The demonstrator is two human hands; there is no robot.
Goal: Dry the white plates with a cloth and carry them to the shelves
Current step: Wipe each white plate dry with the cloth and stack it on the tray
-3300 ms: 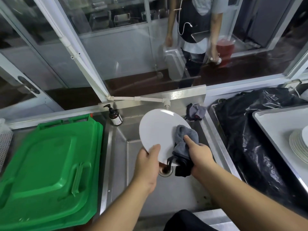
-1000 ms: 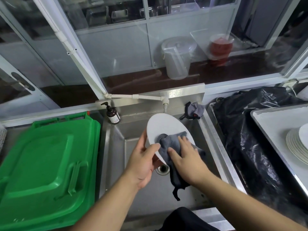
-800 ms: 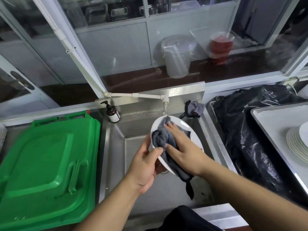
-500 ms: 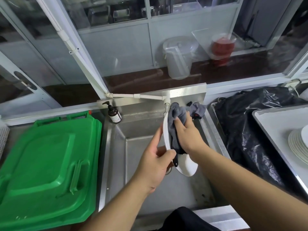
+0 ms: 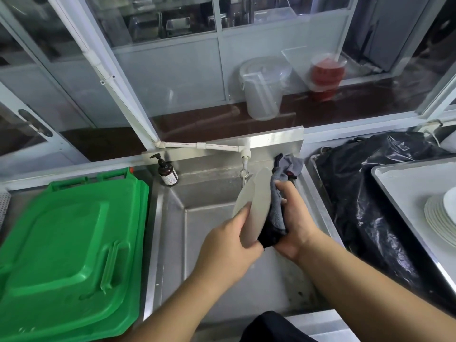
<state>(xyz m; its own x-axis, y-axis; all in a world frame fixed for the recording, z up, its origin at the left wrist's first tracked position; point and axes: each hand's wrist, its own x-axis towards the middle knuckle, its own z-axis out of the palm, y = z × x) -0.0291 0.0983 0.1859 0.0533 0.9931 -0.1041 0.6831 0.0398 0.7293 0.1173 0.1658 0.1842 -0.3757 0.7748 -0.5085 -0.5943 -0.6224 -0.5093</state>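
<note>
**Plate held on edge over the sink, cloth against it**

Seen from above, a white plate stands nearly on edge over a steel sink. The left hand grips its lower rim, thumb on the near face. The right hand curls round a grey cloth, pressing it to the plate's far side. A green lid lies left of the sink, a soap bottle behind it. At far right, more plates sit stacked on a tray.
</note>
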